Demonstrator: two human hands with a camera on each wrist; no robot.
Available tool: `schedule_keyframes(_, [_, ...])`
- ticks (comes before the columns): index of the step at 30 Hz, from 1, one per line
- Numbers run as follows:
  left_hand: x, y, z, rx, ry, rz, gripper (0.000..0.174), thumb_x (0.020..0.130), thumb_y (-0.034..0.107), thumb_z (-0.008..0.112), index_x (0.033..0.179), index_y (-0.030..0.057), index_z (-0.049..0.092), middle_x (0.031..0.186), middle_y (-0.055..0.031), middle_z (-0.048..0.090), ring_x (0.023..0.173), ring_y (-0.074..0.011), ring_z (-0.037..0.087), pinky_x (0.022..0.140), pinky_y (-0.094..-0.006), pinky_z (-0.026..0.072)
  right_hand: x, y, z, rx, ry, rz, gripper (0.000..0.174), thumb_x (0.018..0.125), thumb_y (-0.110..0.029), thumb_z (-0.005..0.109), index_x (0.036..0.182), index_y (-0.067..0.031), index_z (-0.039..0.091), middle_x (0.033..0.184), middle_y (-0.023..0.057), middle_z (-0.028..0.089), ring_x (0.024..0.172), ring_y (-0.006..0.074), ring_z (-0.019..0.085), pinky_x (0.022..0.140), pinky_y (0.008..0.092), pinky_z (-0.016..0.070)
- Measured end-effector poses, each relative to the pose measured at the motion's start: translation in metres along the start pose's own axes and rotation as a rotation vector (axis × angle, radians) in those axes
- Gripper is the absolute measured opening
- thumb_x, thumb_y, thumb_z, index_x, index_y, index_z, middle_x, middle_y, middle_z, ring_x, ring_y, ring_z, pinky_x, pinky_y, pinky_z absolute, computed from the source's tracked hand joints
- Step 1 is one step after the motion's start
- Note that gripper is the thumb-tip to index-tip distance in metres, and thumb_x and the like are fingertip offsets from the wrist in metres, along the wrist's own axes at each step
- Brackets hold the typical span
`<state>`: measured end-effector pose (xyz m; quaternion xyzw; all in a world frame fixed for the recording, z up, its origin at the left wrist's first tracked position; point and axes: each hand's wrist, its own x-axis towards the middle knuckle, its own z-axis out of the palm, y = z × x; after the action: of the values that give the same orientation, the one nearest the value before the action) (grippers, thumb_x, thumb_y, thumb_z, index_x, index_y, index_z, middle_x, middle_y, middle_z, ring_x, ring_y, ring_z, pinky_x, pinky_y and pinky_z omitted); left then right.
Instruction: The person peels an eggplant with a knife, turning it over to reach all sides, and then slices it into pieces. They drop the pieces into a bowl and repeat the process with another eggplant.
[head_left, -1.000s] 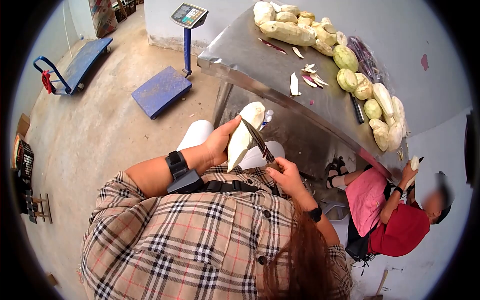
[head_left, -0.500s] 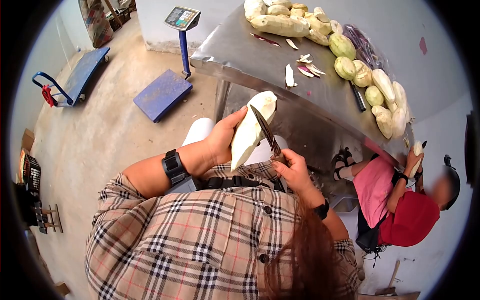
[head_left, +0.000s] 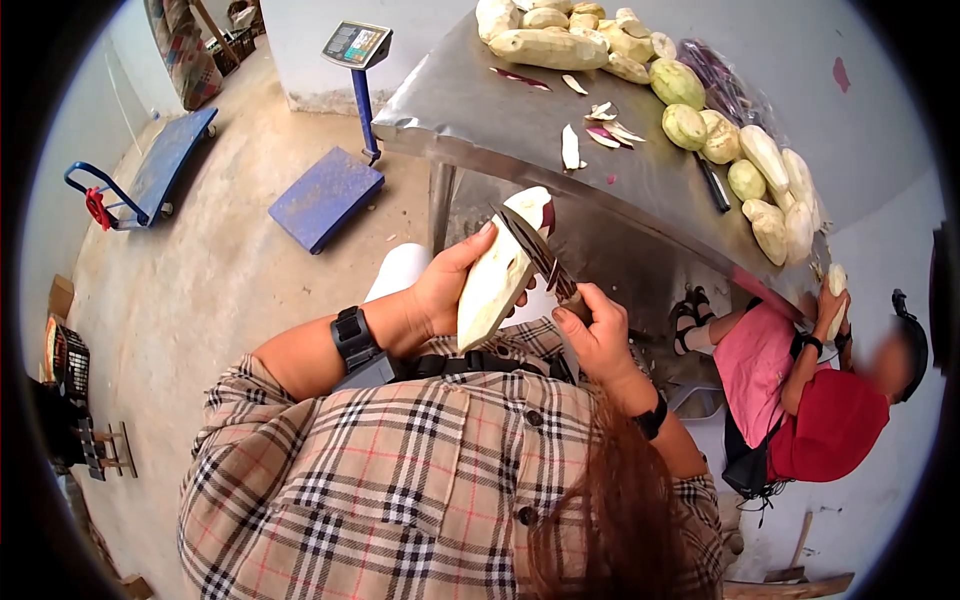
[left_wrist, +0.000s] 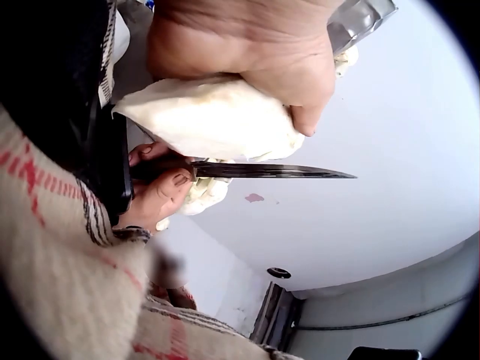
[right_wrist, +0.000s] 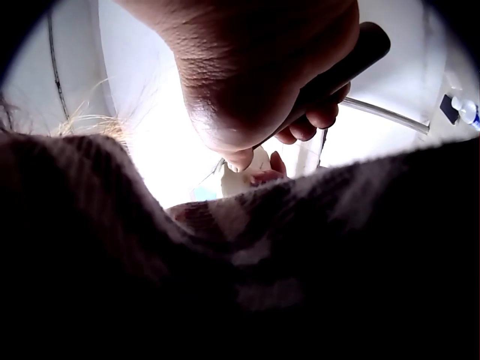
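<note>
My left hand (head_left: pixel 440 283) grips a pale peeled vegetable (head_left: pixel 490 285), held slantwise over my lap, with a strip of purple skin on its upper right side. In the left wrist view the left hand (left_wrist: pixel 247 45) is wrapped over the vegetable (left_wrist: pixel 210 120). My right hand (head_left: pixel 603 338) holds a knife (head_left: pixel 535 250) by its handle, the dark blade lying over the vegetable's right side in the head view. The right wrist view shows the right hand (right_wrist: pixel 262 67) curled round the dark handle (right_wrist: pixel 360 60).
A metal table (head_left: pixel 480 110) bears a row of peeled vegetables (head_left: pixel 550 50), several peelings (head_left: pixel 570 147) and a black-handled tool (head_left: pixel 712 182). A blue scale (head_left: pixel 328 195) and a blue cart (head_left: pixel 170 160) stand on the floor. Another person (head_left: pixel 820 420) sits at the right, holding a pale vegetable.
The knife and right hand have shifted a little right and the vegetable has turned, its purple strip now showing. The head view has swung slightly, the table moving left.
</note>
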<state>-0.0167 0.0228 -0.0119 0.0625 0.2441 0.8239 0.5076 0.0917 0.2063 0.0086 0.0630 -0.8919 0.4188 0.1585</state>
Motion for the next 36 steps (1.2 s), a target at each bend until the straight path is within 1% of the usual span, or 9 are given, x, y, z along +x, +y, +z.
schedule_keyframes(6, [0.000,0.002,0.006,0.001,-0.036,-0.059,0.050,0.088,0.049,0.036,0.113,0.0079,0.051,0.090,-0.0120,0.061,0.068,-0.0241,0.060,0.061,-0.0326,0.0509,0.002,-0.001,0.000,-0.041,0.014,-0.019,0.031,0.079,-0.023,0.062,0.094,0.0015,0.052,0.071,0.0161,0.056,0.064,0.0324,0.057,0.058,0.0337,0.0449])
schedule_keyframes(15, [0.000,0.004,0.005,0.047,-0.018,-0.066,0.052,0.087,0.054,0.037,0.105,0.0081,0.054,0.081,-0.0128,0.060,0.058,-0.0241,0.059,0.052,-0.0307,0.0498,0.004,-0.002,0.000,-0.196,0.087,-0.012,0.034,0.079,-0.026,0.062,0.098,0.0002,0.052,0.075,0.0168,0.059,0.068,0.0349,0.059,0.058,0.0364,0.0466])
schedule_keyframes(21, [0.000,0.004,0.003,0.072,-0.018,-0.075,0.055,0.085,0.056,0.038,0.104,0.0066,0.053,0.077,-0.0143,0.059,0.056,-0.0240,0.060,0.051,-0.0308,0.0498,0.004,-0.002,0.002,-0.242,0.157,-0.052,0.032,0.080,-0.028,0.061,0.091,0.0002,0.053,0.071,0.0172,0.058,0.066,0.0347,0.058,0.057,0.0363,0.0454])
schedule_keyframes(24, [-0.006,0.001,0.004,0.075,-0.071,-0.110,0.056,0.085,0.056,0.039,0.107,0.0058,0.052,0.077,-0.0147,0.059,0.057,-0.0236,0.060,0.052,-0.0313,0.0509,0.011,0.021,-0.006,-0.136,0.180,0.223,0.031,0.082,-0.030,0.058,0.083,0.0012,0.052,0.065,0.0177,0.056,0.061,0.0341,0.056,0.054,0.0363,0.0429])
schedule_keyframes(25, [-0.008,0.001,0.006,0.076,-0.095,-0.127,0.057,0.085,0.056,0.039,0.108,0.0056,0.051,0.077,-0.0148,0.059,0.058,-0.0235,0.060,0.053,-0.0314,0.0512,0.011,0.033,-0.009,-0.142,0.227,0.216,0.033,0.084,-0.030,0.056,0.079,0.0022,0.051,0.060,0.0177,0.053,0.056,0.0334,0.053,0.051,0.0364,0.0407])
schedule_keyframes(28, [-0.010,0.004,0.008,0.063,-0.117,-0.114,0.064,0.085,0.058,0.034,0.115,0.0030,0.048,0.080,-0.0191,0.058,0.060,-0.0281,0.059,0.053,-0.0326,0.0501,0.007,0.044,-0.015,0.004,0.187,0.274,0.032,0.085,-0.029,0.055,0.080,0.0017,0.050,0.057,0.0127,0.049,0.052,0.0187,0.046,0.051,0.0314,0.0391])
schedule_keyframes(31, [-0.008,0.006,0.007,0.068,-0.101,-0.062,0.062,0.086,0.057,0.031,0.114,0.0048,0.048,0.079,-0.0185,0.057,0.057,-0.0269,0.058,0.053,-0.0315,0.0486,0.006,0.031,-0.010,0.180,0.166,0.185,0.032,0.087,-0.029,0.054,0.076,0.0009,0.048,0.058,-0.0021,0.038,0.055,0.0074,0.033,0.049,0.0247,0.0313])
schedule_keyframes(34, [-0.008,0.006,0.011,0.080,-0.084,-0.036,0.058,0.087,0.056,0.031,0.111,0.0059,0.049,0.078,-0.0169,0.058,0.057,-0.0253,0.058,0.053,-0.0314,0.0481,0.006,0.012,-0.009,0.070,0.093,0.062,0.031,0.082,-0.027,0.060,0.084,0.0028,0.051,0.061,0.0098,0.049,0.055,0.0143,0.044,0.053,0.0280,0.0393])
schedule_keyframes(36, [-0.008,0.005,0.008,0.095,-0.117,-0.011,0.055,0.087,0.054,0.034,0.108,0.0060,0.051,0.078,-0.0157,0.060,0.059,-0.0243,0.060,0.055,-0.0321,0.0492,0.005,0.001,-0.009,0.069,0.033,0.041,0.030,0.081,-0.025,0.061,0.088,0.0026,0.052,0.063,0.0099,0.050,0.056,0.0155,0.046,0.055,0.0282,0.0407])
